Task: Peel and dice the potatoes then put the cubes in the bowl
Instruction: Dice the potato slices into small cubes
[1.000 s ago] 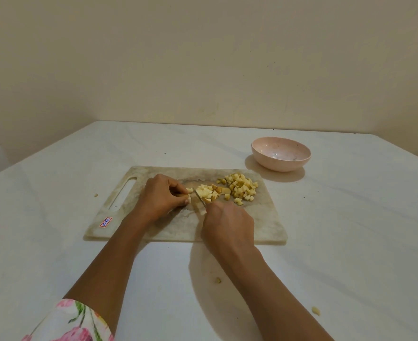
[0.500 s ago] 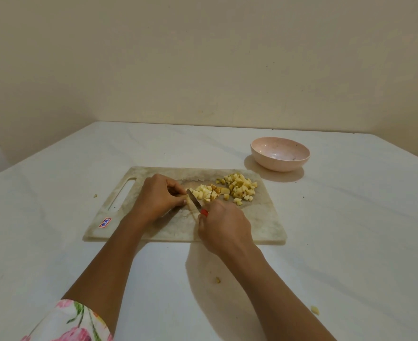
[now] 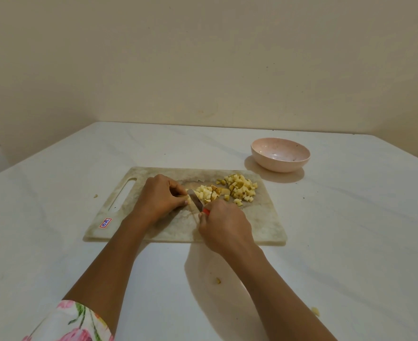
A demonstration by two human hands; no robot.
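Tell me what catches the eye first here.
The left hand pinches a small potato piece at mid-board while the right hand sets a red-handled knife against it. A heap of potato cubes lies on the cutting board's far right part; the pink bowl beyond it holds no cubes.

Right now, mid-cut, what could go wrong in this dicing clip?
The small steel knife with a red handle in the right hand cuts right beside the left hand's fingers, which pinch a tiny potato piece: a nick seems possible. The pile of pale yellow potato cubes sits near the marbled cutting board's far right edge; some may roll onto the white table, where stray bits already lie.
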